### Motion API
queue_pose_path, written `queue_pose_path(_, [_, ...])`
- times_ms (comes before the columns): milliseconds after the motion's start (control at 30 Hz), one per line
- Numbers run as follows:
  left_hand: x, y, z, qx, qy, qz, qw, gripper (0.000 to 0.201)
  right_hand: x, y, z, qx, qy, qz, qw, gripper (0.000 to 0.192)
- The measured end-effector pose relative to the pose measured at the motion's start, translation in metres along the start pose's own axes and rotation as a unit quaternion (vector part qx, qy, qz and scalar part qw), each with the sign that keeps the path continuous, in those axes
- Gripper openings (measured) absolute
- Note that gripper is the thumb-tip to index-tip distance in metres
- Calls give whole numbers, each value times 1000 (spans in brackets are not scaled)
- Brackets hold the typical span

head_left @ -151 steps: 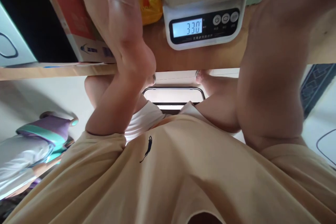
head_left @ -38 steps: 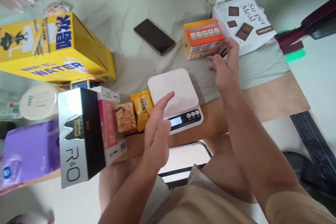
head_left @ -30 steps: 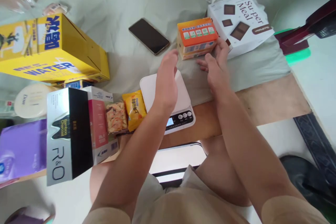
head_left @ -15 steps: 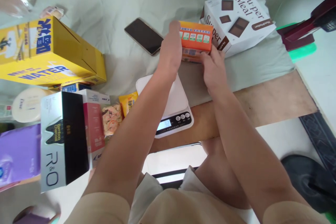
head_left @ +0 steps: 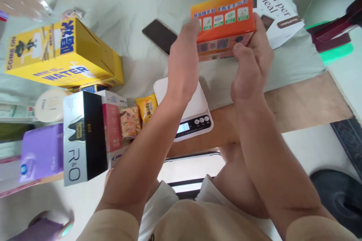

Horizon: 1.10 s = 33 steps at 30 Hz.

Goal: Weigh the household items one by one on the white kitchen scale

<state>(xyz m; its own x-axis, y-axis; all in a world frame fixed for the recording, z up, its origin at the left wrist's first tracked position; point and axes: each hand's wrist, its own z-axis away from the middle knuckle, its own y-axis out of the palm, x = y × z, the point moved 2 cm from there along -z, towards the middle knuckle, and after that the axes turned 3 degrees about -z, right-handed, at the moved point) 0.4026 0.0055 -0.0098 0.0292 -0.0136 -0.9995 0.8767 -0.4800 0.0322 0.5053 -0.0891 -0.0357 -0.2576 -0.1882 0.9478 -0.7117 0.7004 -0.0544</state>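
Since the previous frame, the orange rectangular cardboard box [head_left: 223, 28] appears lifted off the green-cloth-covered counter [head_left: 288, 69], beyond the flat white plastic scale [head_left: 198, 105]. Probably for steadiness, the left hand [head_left: 185, 60] and right hand [head_left: 253, 62] grasp opposite ends, opened box-wide, right thumb in front.

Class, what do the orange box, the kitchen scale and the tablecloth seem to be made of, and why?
Orange box: probably printed cardboard with a slight sheen; it has flat faces and straight edges.
Kitchen scale: likely smooth white plastic, judging by its rounded, moulded-looking corners.
Tablecloth: matt, pale green and softly creased, perhaps fabric, though thin plastic is possible.
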Motion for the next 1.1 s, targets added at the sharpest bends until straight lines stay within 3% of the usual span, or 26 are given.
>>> queue_pose_path(133, [-24,-32,52,-13,32,26,999,25,18,13,32,47,-110,-73,990,42])
queue_pose_path(233, [-21,-55,87,-30,56,73,995,49,11,21,62,71,-90,-89,989,56])
queue_pose_path(367, [-6,-71,117,-19,26,82,996,58,-3,22,85,92,-59,-61,992,65])
queue_pose_path(500, [5,-81,125,-39,41,80,995,54,-8,21,93,108,-53,-121,985,60])
queue_pose_path(700, [19,-94,126,-70,4,69,995,52,-10,26,98,139,-28,-157,977,56])
queue_pose_path(1000, [22,-116,130,-46,-86,85,992,56,-8,19,103,143,3,-105,984,48])
queue_pose_path(1100, [27,-118,128,-29,-41,78,996,53,-12,14,100,91,-15,-49,995,42])
